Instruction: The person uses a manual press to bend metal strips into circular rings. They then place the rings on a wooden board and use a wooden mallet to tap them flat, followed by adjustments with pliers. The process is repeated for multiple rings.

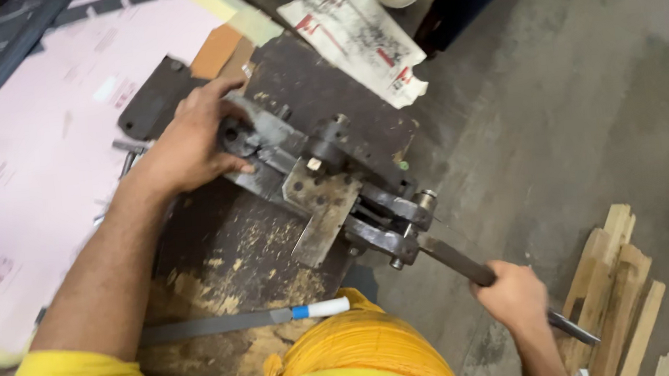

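Note:
A dark steel lever press [325, 173] is mounted on a worn, rusty workbench [228, 252]. My left hand [191, 139] rests on the left end of the press, fingers curled around a small round dark part there. My right hand [514, 297] is closed around the long metal lever handle [460, 262], which runs from the press down to the right past the bench edge. A flat angled steel plate [324, 209] hangs at the front of the press.
A flat file with a blue and white handle [241, 321] lies near the bench's front edge. Pink sheets [30, 164] cover the surface at left. Crumpled printed paper [358, 31] lies at the back. Wooden offcuts [613, 285] lean on the concrete floor at right.

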